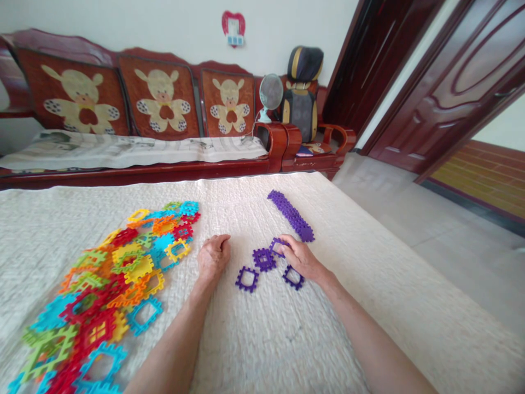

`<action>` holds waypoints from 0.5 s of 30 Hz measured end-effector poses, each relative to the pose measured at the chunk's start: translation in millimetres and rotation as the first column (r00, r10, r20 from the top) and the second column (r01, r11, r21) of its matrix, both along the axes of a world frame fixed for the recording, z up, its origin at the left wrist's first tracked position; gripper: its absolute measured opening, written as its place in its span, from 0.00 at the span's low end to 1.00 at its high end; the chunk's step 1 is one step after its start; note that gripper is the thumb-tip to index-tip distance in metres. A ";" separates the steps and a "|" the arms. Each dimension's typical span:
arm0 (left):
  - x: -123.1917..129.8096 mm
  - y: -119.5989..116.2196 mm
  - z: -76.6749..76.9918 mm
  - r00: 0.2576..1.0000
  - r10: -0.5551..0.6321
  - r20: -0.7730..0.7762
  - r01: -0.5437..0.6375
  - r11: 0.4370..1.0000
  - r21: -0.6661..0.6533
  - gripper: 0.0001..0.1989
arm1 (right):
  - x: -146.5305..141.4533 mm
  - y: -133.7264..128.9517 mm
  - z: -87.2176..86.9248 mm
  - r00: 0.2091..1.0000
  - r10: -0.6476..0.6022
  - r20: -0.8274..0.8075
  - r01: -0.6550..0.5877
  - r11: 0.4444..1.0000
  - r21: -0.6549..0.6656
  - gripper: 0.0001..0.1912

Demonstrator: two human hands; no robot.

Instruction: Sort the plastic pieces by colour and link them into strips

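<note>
"On the pale cloth, what is being held?"

"One purple frame is being pinched by the right hand, its fingers nearly closed, beside more purple pieces."

"And the left hand?"

"It is being held near the colourful pile, fingers curled; whether anything is being gripped cannot be told."

No legible text, no readable labels, brands, numbers or signs in view

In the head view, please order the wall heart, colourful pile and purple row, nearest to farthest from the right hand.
1. Purple row: just beyond the right hand.
2. Colourful pile: off to the left.
3. Wall heart: on the far wall.
</note>
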State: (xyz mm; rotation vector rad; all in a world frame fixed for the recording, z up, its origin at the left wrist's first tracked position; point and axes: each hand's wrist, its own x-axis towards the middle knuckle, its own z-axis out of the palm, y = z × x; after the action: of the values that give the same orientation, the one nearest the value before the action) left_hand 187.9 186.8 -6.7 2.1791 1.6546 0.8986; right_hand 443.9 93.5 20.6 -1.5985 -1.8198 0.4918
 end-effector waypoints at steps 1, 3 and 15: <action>0.0 -0.1 0.3 1.000 -0.002 0.001 0.002 1.000 0.000 0.16 | 2.5 0.5 -1.5 1.000 -0.022 0.001 0.022 1.000 -0.007 0.14; 0.0 -0.4 1.0 1.000 -0.003 0.001 0.003 1.000 -0.001 0.16 | 6.2 1.0 -3.7 0.998 -0.042 0.045 0.042 0.999 0.015 0.16; -0.1 0.3 0.0 1.000 0.001 -0.010 -0.001 1.000 0.011 0.16 | -1.8 -5.1 0.5 0.961 -0.055 0.273 0.029 0.995 0.099 0.24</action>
State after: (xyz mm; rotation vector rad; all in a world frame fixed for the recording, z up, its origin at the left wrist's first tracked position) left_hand 187.9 187.1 -6.7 2.1943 1.6591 0.9001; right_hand 442.1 88.4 21.1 -1.7039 -1.9738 0.1658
